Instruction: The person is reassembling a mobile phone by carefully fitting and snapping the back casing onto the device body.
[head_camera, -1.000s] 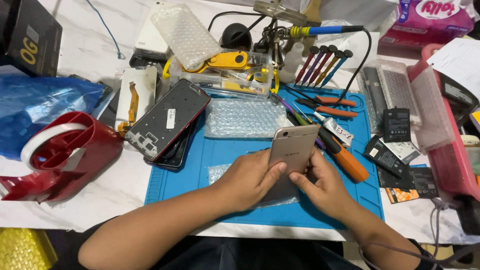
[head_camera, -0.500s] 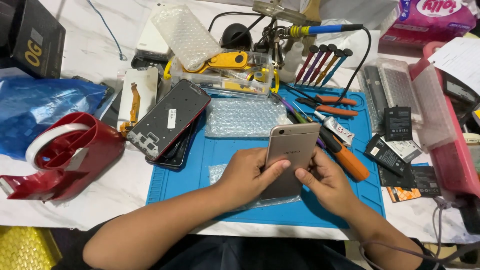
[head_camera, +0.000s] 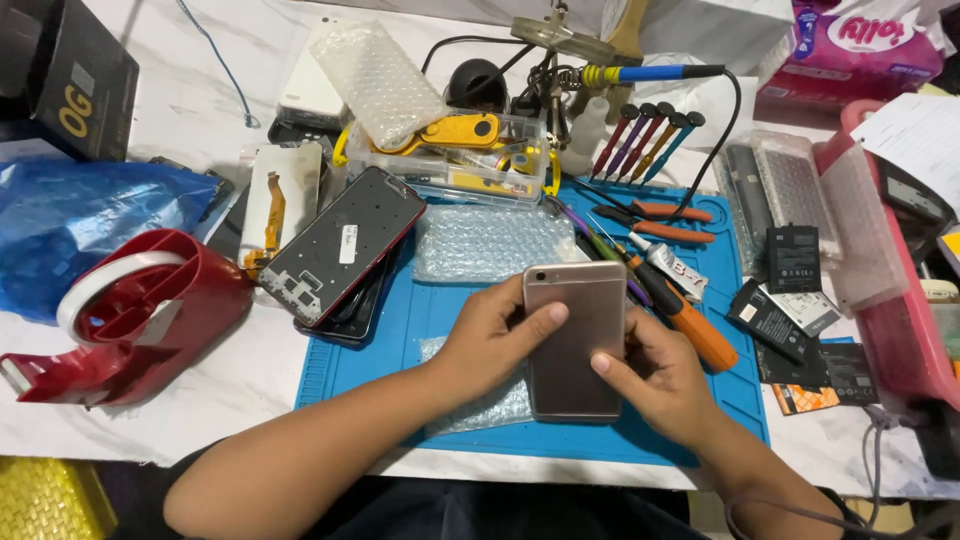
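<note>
Compared with a second ago, the rose-gold smartphone (head_camera: 575, 340) has come lower and nearer the person, swinging from a tilted, raised pose to lie squarer, back side up, just above the blue repair mat (head_camera: 400, 340) and the sheet of bubble wrap (head_camera: 490, 405) near its front edge. The left hand (head_camera: 490, 345) now clasps the phone's left edge with its thumb laid across the back, and the right hand (head_camera: 655, 375) grips the right edge with its thumb pressed on the back. Both hands look settled into a firmer two-sided hold; the orange-handled screwdriver (head_camera: 690, 325) lies untouched just beside the right hand.
</note>
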